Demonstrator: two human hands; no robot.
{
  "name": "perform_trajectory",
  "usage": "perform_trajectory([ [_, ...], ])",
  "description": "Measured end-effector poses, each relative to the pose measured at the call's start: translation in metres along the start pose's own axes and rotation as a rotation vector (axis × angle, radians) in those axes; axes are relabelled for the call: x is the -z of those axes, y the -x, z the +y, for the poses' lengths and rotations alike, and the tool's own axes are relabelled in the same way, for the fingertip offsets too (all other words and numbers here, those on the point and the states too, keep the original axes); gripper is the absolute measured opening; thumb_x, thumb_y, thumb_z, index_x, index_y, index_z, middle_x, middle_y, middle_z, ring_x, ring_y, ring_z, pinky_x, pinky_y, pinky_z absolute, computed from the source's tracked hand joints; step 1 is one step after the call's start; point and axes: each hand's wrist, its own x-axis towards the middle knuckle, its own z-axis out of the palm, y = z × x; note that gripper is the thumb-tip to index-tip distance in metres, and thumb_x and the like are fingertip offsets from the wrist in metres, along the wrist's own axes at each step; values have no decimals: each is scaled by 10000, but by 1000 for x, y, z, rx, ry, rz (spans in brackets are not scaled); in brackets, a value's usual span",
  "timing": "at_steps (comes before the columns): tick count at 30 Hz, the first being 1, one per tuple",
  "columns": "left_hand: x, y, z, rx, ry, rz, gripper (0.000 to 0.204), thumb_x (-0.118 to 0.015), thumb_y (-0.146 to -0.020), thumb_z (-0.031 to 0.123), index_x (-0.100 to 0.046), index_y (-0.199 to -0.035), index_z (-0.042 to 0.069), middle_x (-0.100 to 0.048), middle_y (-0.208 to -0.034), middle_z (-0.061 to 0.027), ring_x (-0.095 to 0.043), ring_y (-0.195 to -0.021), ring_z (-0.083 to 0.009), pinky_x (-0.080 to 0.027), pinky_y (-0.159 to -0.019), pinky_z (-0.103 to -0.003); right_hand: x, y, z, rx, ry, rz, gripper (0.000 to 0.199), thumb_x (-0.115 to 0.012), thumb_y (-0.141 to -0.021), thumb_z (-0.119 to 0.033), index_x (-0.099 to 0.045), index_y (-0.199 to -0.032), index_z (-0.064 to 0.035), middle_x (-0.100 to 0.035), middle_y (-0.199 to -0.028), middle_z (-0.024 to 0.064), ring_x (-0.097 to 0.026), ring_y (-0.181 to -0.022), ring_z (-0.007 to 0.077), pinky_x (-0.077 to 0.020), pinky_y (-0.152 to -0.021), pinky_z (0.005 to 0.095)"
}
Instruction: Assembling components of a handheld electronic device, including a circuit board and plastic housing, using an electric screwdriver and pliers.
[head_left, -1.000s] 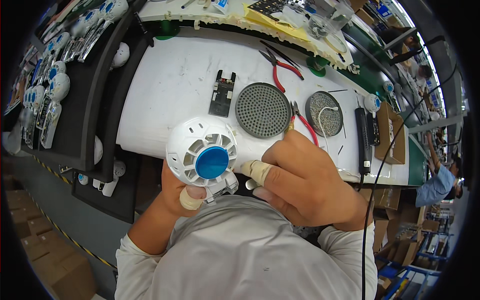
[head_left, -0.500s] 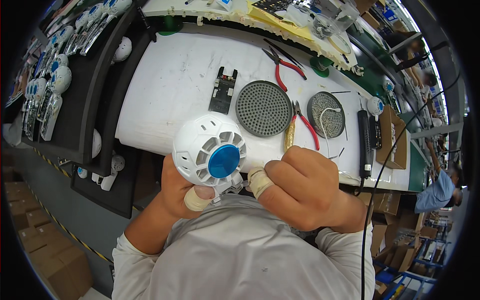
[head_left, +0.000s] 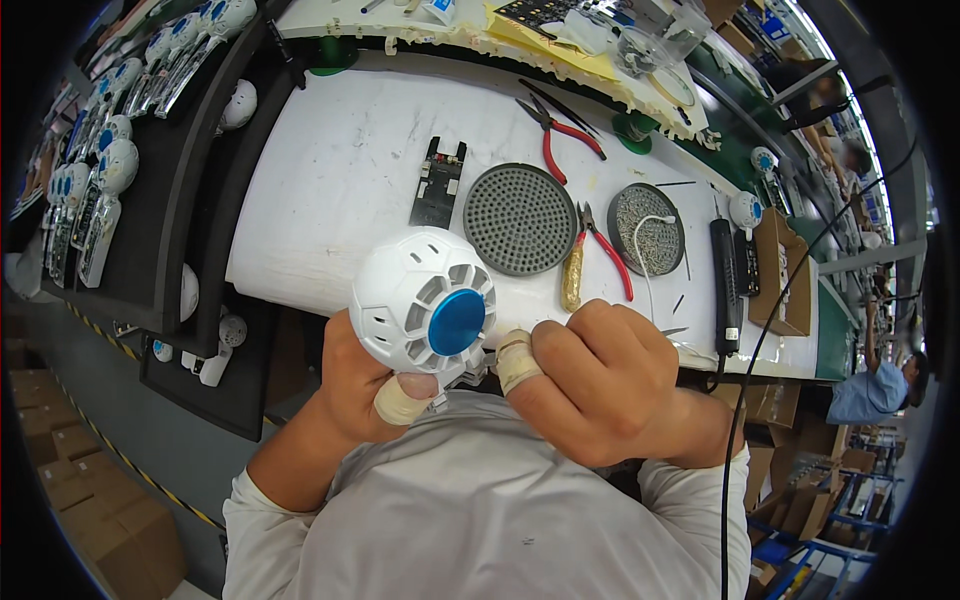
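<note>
My left hand is closed round the neck of a white ball-shaped device with vent slots and a blue round disc. The device's lower part, with small white parts, is mostly hidden by my fingers. Close beside it on the right, my right hand is curled tight, its taped thumb at the device's lower side. What those fingers hold, if anything, cannot be seen. Tape also wraps the left thumb. Ahead on the white mat lie a black circuit board piece and a round grey dish with holes.
Red-handled pliers, yellow-and-red pliers and a dish of small screws lie on the mat. A black electric screwdriver is beside a cardboard box. Black trays with similar devices stand at left. A black cable hangs at right.
The device has turned slightly, its blue disc shifting a little to the right. My right hand has barely moved, its fingers still curled.
</note>
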Motion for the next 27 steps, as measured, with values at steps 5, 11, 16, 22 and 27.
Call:
perform_trajectory([
  [5, 1, 5, 1, 84, 28, 4, 507, -609, -882, 429, -605, -1065, -44, -687, -959, -143, -683, -836, -248, -544, -772, -342, -1, 1, 0, -5, -1, -6, 280, -669, -494, -136, -610, -747, -32, -541, -693, 51, -424, -535, 144, -285, -426, 246],
  [11, 2, 6, 4, 252, 94, -7, 807, -687, -813, 516, -409, -1294, -70, -639, -1043, -137, -658, -891, -187, -556, -784, -329, -6, 3, 0, 2, 69, 60, 159, -632, -588, -145, -577, -721, -77, -410, -638, -3, -390, -555, 123, -230, -432, 247],
  [16, -1, -7, 3, -76, -95, -24, 440, -538, -945, 383, -699, -935, -26, -709, -896, -153, -697, -773, -281, -548, -702, -345, -1, 1, -2, 6, 76, -21, 271, -659, -483, -149, -597, -730, -54, -523, -680, 31, -408, -533, 134, -271, -424, 247],
  [22, 3, -13, 10, -148, -337, -99, 509, -471, -975, 427, -692, -922, -28, -699, -865, -165, -688, -743, -310, -546, -659, -362, 0, 1, -1, 0, 115, -43, 277, -651, -477, -138, -607, -739, -59, -512, -673, 24, -408, -532, 133, -268, -425, 247],
  [27, 1, -12, 13, -130, -319, -90, 529, -460, -977, 442, -689, -918, -31, -696, -853, -168, -684, -738, -318, -544, -653, -372, -2, 2, 0, -29, 71, -20, 292, -644, -474, -130, -616, -749, -34, -521, -676, 34, -421, -527, 145, -277, -422, 254],
])
